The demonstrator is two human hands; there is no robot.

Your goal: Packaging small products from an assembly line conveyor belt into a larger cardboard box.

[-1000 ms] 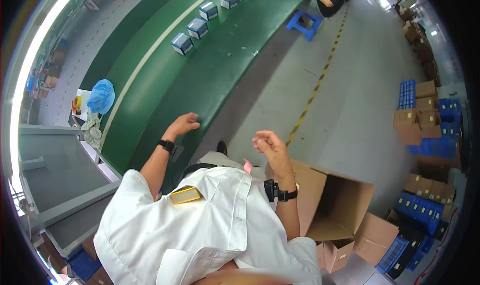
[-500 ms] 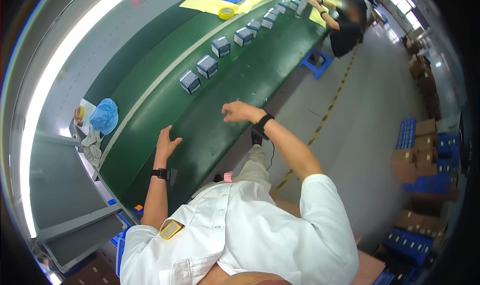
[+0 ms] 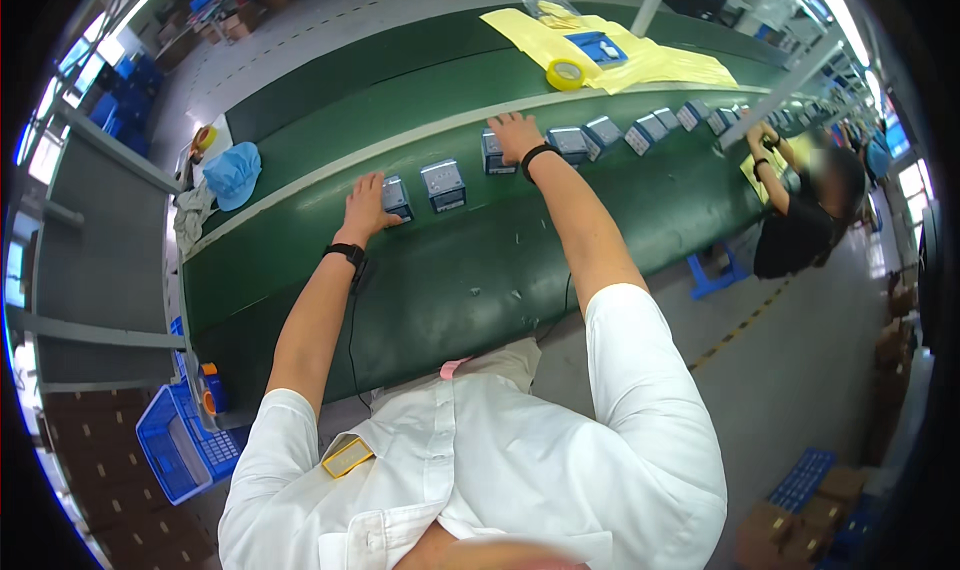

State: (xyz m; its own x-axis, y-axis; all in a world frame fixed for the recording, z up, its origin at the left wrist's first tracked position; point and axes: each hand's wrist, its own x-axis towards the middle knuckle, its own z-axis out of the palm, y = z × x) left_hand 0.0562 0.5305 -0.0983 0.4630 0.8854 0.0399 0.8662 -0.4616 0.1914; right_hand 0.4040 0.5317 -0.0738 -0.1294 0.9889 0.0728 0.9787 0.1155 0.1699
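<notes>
Small blue-and-grey cartons stand in a row along the far side of the green conveyor belt (image 3: 420, 300). My left hand (image 3: 366, 208) is at the row's left end, its thumb and fingers spread against the leftmost carton (image 3: 397, 199). One carton (image 3: 443, 186) stands untouched between my hands. My right hand (image 3: 517, 138) reaches over the belt, fingers stretched out at the upper right of the third carton (image 3: 494, 156) and partly covering it. Just right of that wrist stands another carton (image 3: 568, 146). A black band circles each wrist.
Beyond the row, yellow sheets (image 3: 680, 67) carry a blue tray (image 3: 600, 50) and a yellow tape roll (image 3: 565, 75). A blue cap (image 3: 232, 175) lies at the left end. A blue crate (image 3: 190, 445) stands lower left. At right, a co-worker (image 3: 815, 205) works beside a blue stool (image 3: 715, 273).
My view has turned toward the belt. Both hands have moved from above the near part of the belt out to the cartons at the row's left end.
</notes>
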